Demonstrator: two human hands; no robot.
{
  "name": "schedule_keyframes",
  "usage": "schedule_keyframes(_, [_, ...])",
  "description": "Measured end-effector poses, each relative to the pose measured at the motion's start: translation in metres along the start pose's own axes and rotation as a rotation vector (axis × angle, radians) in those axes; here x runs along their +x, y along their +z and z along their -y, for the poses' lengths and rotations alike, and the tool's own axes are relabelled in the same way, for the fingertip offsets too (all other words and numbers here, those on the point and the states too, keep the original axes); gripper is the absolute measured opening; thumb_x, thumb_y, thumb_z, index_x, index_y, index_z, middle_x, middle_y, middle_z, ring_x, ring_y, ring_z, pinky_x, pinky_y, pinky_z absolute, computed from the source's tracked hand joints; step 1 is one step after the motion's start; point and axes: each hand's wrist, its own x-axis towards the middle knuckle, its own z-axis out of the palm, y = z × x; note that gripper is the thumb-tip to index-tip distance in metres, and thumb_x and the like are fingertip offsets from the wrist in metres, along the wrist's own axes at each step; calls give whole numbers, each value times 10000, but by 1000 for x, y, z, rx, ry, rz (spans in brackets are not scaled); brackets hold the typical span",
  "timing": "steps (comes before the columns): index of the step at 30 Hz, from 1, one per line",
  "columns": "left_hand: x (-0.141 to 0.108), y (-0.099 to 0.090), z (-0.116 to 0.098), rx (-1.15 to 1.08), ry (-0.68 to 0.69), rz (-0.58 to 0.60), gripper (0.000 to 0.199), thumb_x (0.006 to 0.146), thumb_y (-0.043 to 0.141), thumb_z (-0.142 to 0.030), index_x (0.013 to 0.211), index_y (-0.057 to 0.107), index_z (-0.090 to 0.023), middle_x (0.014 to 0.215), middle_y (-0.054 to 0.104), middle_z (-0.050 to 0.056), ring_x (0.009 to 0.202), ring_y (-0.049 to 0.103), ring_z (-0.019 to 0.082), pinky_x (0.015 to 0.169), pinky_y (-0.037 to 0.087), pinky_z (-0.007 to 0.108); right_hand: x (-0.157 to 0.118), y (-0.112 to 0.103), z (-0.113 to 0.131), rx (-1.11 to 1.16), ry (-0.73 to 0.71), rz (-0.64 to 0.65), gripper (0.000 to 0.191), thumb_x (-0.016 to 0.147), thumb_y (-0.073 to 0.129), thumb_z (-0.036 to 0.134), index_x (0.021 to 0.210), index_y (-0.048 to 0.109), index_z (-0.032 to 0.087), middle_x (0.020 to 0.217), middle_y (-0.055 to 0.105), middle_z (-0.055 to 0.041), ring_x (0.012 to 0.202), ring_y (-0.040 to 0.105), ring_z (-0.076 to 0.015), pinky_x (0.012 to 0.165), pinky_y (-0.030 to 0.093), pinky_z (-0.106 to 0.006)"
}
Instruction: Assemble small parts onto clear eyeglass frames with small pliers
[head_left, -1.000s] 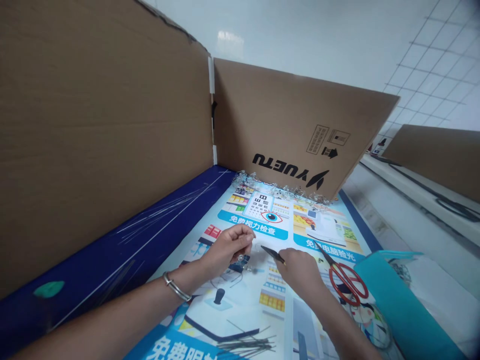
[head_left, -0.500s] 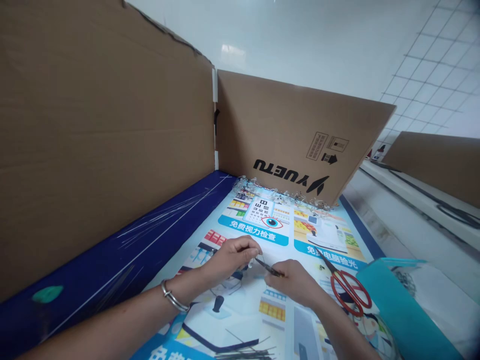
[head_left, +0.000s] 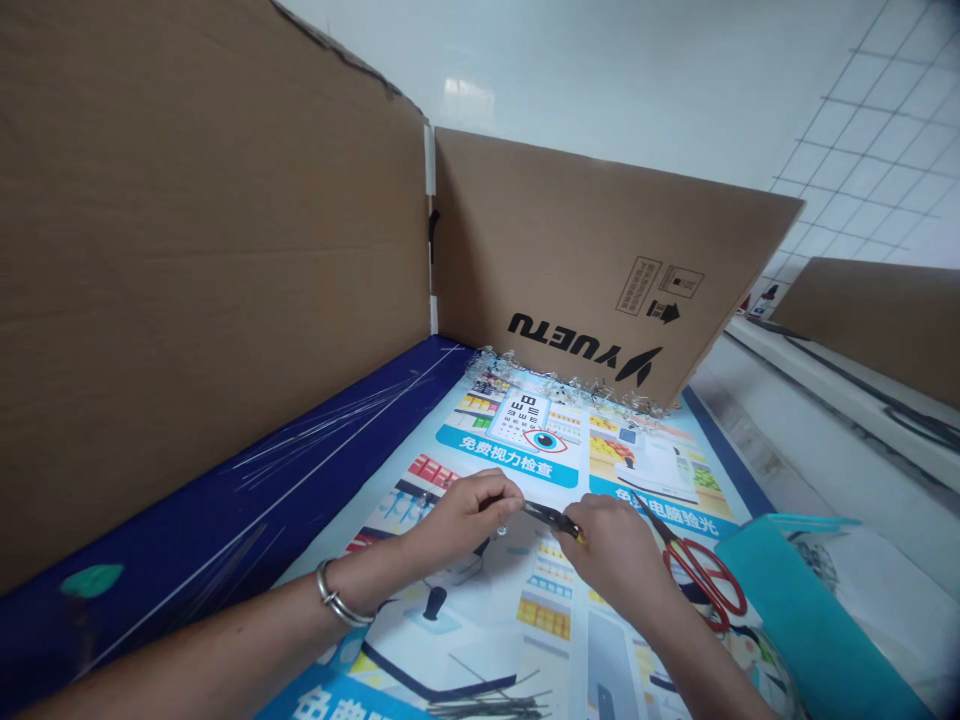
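Note:
My left hand [head_left: 480, 508], with a silver bangle on the wrist, is closed in a pinch over the printed sheet. A small clear beaded piece [head_left: 502, 531] hangs just under its fingertips; most of it is hidden by them. In my right hand [head_left: 616, 545] is a pair of slim dark pliers [head_left: 549, 515], the fingers wrapped round the handles. The pliers' tips point left and meet the left fingertips. Whether the jaws grip anything is too small to tell. Red-handled scissors [head_left: 709, 580] lie just right of my right hand.
Tall cardboard panels [head_left: 225, 250] stand at left and back [head_left: 585, 240]. Clear beaded pieces [head_left: 562, 387] line the back panel's foot. Thin straight wires [head_left: 499, 703] lie at the near edge, with more wires [head_left: 322, 430] on the blue cloth. A turquoise box [head_left: 814, 610] sits at right.
My right hand has shifted slightly right and up and turned. The pliers' tips now reach the left fingertips more directly. My left hand has stayed nearly in place, still pinching.

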Motion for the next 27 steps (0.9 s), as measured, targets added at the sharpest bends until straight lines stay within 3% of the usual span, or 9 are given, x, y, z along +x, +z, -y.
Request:
schedule_keyframes(9, [0, 1, 4, -282, -144, -85, 147, 793, 497, -285, 771, 546, -149, 647, 447, -28, 567, 382, 76, 511, 307, 182, 3, 11, -3, 5, 44, -27, 216, 799, 489, 345, 676, 596, 203, 698, 599, -12, 634, 530, -133, 508, 226, -244])
schedule_keyframes(12, [1, 1, 5, -437, -204, -98, 159, 789, 509, -310, 777, 524, -152, 620, 401, -47, 501, 329, 51, 452, 258, 166, 4, 26, -2, 92, 9, -113, 196, 802, 486, 303, 673, 590, 199, 684, 585, -6, 653, 519, -129, 554, 272, -232])
schedule_keyframes(16, [3, -1, 9, -582, -277, -153, 208, 781, 518, -364, 808, 508, -158, 613, 406, -55, 429, 282, 31, 385, 188, 163, 5, 53, 0, 248, -65, -285, 147, 799, 473, 225, 819, 614, 191, 728, 578, -20, 743, 513, -145, 679, 325, -237])
schedule_keyframes(21, [3, -2, 16, -630, -329, -147, 231, 745, 561, -379, 818, 511, -165, 583, 403, -64, 404, 291, 25, 362, 176, 156, 6, 73, -2, 326, -130, -386, 166, 798, 463, 213, 860, 611, 169, 731, 571, -40, 733, 498, -159, 699, 344, -259])
schedule_keyframes(27, [2, 0, 18, -526, -333, -109, 242, 769, 517, -394, 782, 508, -153, 631, 443, -45, 415, 321, 26, 377, 225, 154, 7, 77, -2, 316, -131, -376, 176, 814, 442, 238, 830, 605, 173, 713, 565, -40, 703, 504, -157, 667, 355, -255])
